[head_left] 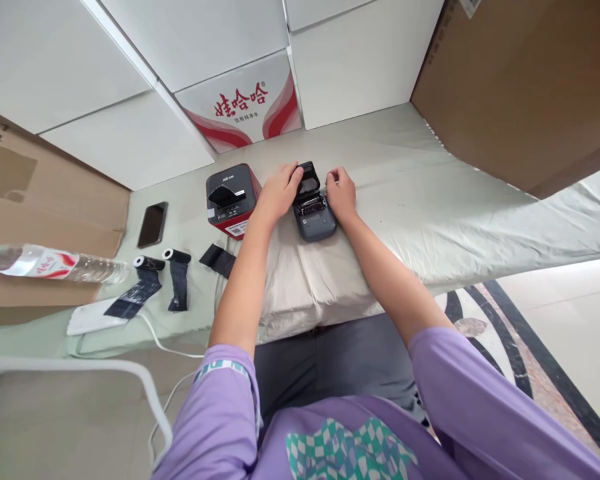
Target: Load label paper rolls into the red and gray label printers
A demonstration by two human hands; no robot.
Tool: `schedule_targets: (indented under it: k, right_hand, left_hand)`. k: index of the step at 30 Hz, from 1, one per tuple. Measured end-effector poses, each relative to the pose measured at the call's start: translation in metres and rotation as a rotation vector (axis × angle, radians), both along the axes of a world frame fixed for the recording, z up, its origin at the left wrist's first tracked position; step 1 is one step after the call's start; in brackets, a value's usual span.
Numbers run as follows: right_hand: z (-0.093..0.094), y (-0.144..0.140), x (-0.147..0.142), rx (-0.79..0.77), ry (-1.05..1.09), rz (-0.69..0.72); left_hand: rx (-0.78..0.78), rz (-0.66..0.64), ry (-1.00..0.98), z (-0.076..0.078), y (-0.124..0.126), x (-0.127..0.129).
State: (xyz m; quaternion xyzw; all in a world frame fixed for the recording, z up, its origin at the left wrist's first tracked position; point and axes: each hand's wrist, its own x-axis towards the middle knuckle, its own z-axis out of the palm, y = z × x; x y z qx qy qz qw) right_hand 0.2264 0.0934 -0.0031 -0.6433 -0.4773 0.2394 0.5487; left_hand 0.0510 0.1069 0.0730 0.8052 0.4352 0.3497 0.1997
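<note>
Small grey printer (314, 213) lies flat on the pale cloth, w/ black lid flipped up at its far end, approx. upright. Inside compartment open, dark, w/ a roller strip visible across the middle. Lower body plain grey, rounded corners. It sits just right of a red-and-black printer, close but apart.

Bright, even daylight throughout; soft, faint shadows only. Strong wide-angle bending at edges. Sharp at centre, slightly soft near purple sleeves (480, 400).
</note>
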Motion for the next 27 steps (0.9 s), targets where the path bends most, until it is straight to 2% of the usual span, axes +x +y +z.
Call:
schedule_targets:
  k: [7,10,13,15,18,22,27]
  right_hand:
    - [-0.005,0.003,0.001,0.029,0.044,0.007]
    - [-0.002,0.005,0.000,0.008,0.093,0.060]
    - [0.008,0.003,0.001,-0.029,0.184,0.227]
    - [0.015,-0.002,0.005,-0.078,0.242,0.338]
    - [0.025,-0.015,0.016,-0.187,0.267,0.469]
    - [0.034,-0.032,0.028,-0.306,0.289,0.532]
    - [0.036,-0.035,0.031,-0.382,0.341,0.587]
  left_hand:
    - [0.001,-0.062,0.020,-0.001,-0.042,-0.010]
    - [-0.068,0.042,-0.056,-0.015,-0.045,-0.010]
    - [-0.310,0.171,-0.266,-0.038,-0.041,-0.006]
    - [-0.473,0.190,-0.418,-0.051,-0.041,-0.003]
    - [-0.611,0.172,-0.613,-0.064,-0.046,0.001]
    - [-0.671,0.157,-0.757,-0.073,-0.052,0.003]
    - [-0.656,0.157,-0.745,-0.080,-0.047,0.001]
